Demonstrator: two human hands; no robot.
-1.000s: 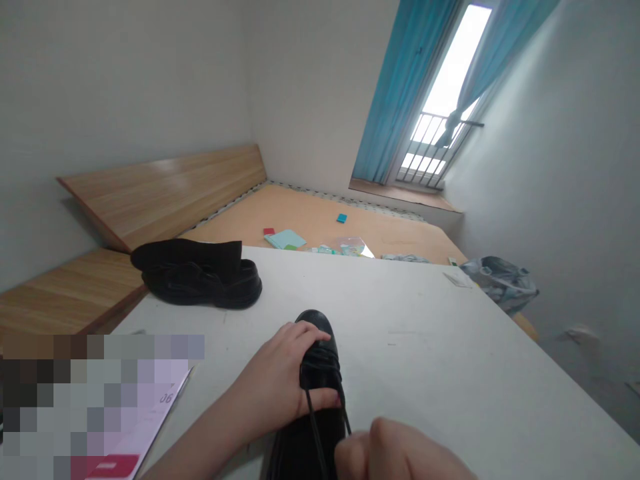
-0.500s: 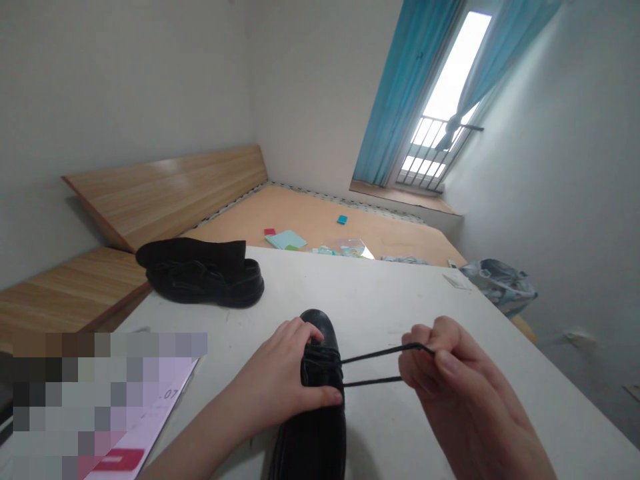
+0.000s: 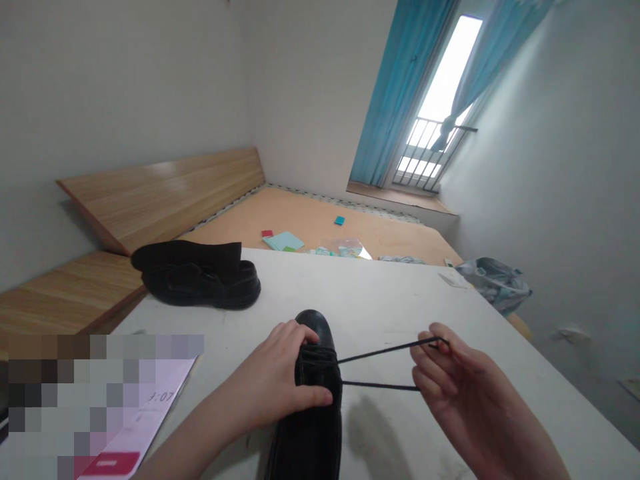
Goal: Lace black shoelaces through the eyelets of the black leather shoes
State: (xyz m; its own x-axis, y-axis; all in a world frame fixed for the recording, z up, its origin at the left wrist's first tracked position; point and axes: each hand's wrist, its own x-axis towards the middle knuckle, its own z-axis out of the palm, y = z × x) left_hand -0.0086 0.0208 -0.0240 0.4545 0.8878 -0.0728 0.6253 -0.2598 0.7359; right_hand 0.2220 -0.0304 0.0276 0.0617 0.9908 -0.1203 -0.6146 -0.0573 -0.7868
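Observation:
A black lace-up shoe (image 3: 310, 427) stands on the white table (image 3: 380, 300), toe pointing away from me. My left hand (image 3: 275, 383) lies on its laced part, fingers curled over the top and thumb pressed on the near side. My right hand (image 3: 450, 383) is to the right of the shoe, fingers closed on the black shoelace (image 3: 375, 367). Two strands of that lace run taut from the eyelets to my fingers.
A second black shoe (image 3: 200, 275) lies on its side at the table's far left. A pink-and-white sheet (image 3: 145, 417) sits at the near left. Beyond the table are a wooden bed base with small coloured items (image 3: 285, 240) and a plastic bag (image 3: 493, 283) at the right.
My right hand rose from the near edge and pulled the lace out to the right until its two strands went taut. My left hand stayed on the shoe.

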